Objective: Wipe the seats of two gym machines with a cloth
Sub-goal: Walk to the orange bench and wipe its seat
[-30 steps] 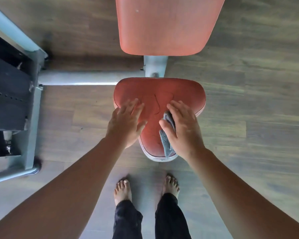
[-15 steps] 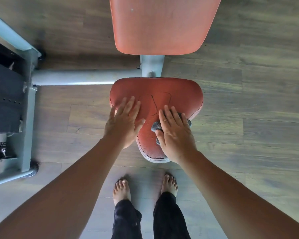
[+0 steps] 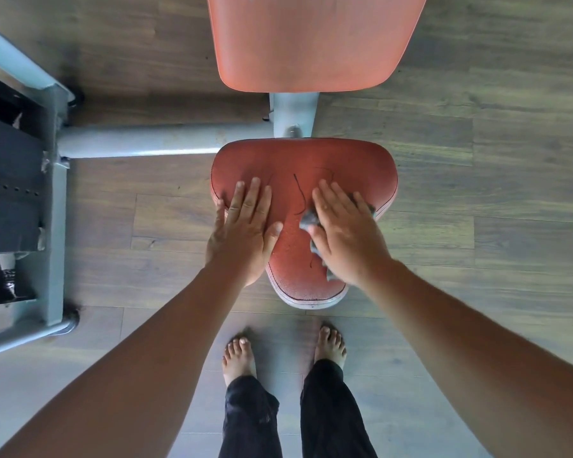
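Standing at the narrow near end of the seat point(image 3: 298, 157), the person rests the left hand point(image 3: 245, 233) flat on its left edge, fingers straight and together. The right hand point(image 3: 344, 236) presses the grey cloth point(image 3: 306, 221) down under flat fingers on the right half. Beyond those fingertips, along the seat's long axis, lies the wide far end, short of the backrest point(image 3: 315, 38).

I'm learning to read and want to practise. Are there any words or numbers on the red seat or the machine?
No words, numbers or signs can be read anywhere.
The dark squiggles on the red seat are just marks, not letters.
The backrest, grey frame and black weight stack show no label; the stack has only a row of small holes.
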`<state>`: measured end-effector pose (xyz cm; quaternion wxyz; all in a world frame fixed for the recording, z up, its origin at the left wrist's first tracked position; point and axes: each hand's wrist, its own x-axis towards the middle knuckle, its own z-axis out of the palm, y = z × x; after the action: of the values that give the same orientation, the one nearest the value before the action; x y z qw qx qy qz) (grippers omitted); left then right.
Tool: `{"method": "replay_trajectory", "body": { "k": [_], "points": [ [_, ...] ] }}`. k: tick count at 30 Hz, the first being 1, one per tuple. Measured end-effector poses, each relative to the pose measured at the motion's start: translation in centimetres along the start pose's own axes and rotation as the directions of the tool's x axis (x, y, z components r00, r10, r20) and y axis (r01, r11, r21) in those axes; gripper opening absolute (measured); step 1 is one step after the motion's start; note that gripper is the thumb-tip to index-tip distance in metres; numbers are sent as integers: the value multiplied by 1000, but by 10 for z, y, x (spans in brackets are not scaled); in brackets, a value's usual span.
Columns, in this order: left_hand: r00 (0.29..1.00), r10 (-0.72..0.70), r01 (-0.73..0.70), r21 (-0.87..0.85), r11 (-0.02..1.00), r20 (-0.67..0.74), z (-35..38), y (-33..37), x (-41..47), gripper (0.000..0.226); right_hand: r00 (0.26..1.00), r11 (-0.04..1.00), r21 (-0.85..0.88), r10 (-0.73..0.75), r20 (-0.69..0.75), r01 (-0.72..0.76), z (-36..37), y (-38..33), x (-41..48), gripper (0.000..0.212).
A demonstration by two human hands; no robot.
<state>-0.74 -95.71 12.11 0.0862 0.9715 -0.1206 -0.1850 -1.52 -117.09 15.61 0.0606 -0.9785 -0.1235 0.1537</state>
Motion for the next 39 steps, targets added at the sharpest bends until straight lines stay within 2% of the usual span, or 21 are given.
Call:
{"method": "replay_trajectory", "body": {
  "k": [4,8,10,13,15,16,19,21,23,27,29,32,35,39],
  "points": [
    [1000,1,-1,-5,1000,-17,2,-1,0,74,983,983,-8,182,-11,-182,-4,-10,31,65],
    [1000,0,0,-30,1000,-22,1,0,0,75,998,999,35,31,-58,-29,8,-38,-39,64],
    [1000,-3,3,-25,1000,-26,0,1,-1,74,999,999,47,-19,-48,21,6,-20,-26,63],
    [1000,-7,6,-19,1000,-20,2,1,-1,74,991,991,0,133,-11,-133,-2,0,31,64],
    [1000,-6,6,-18,1000,-22,2,0,-1,75,970,970,-2,243,-21,-243,1,-9,40,66],
    [1000,-5,4,-24,1000,-22,2,0,-1,75,968,969,1,249,-38,-249,2,-19,30,67],
    [999,-2,1,-42,999,-34,-1,0,-2,75,993,994,22,110,-50,-109,6,-39,-25,68],
    [1000,1,-3,-46,999,-28,-4,1,-3,76,999,998,48,38,-22,-36,3,-24,-31,66],
    [999,-2,0,-64,998,-35,-10,-2,-1,78,998,997,39,60,-4,-60,-3,-4,-1,66],
    [998,-18,15,-65,998,-55,-25,-18,18,78,976,976,-17,219,15,-219,-6,-2,46,65],
    [999,-11,10,-41,999,-35,-30,-24,34,79,982,982,-6,191,-4,-191,-5,-19,24,66],
    [998,57,-57,29,998,0,-29,-30,49,84,998,998,26,62,-22,-61,-1,-27,-15,64],
    [996,85,-85,40,996,1,-21,-31,52,86,999,998,30,52,-4,-52,-7,-1,25,64],
    [997,67,-66,26,997,-36,-16,-30,52,84,974,975,-57,218,64,-214,-16,26,115,64]
  ]
}}
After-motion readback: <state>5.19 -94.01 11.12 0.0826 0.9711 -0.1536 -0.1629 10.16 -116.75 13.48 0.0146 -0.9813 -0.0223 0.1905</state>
